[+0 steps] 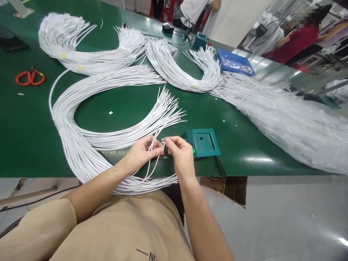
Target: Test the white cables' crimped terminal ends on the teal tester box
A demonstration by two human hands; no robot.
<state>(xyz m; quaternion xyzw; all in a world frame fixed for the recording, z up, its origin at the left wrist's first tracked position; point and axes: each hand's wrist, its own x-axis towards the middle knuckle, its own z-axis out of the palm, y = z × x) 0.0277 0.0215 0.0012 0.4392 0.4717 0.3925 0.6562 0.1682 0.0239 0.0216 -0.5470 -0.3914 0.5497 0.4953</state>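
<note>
My left hand pinches a thin white cable near its end, above the front of the bench. Close beside it, my right hand grips a small connector at the cable's tip between thumb and fingers; its details are too small to make out. A large curved bundle of white cables lies behind and under my left arm, its loose ends fanning toward my hands. Just right of my right hand sits a green device with a square recess and a green button.
More white cable bundles lie farther back. A blue tray holds small metal pieces. Red-handled scissors rest at the left. Plastic-wrapped cables cover the right side. Under the bench stands a cardboard box. People work beyond it.
</note>
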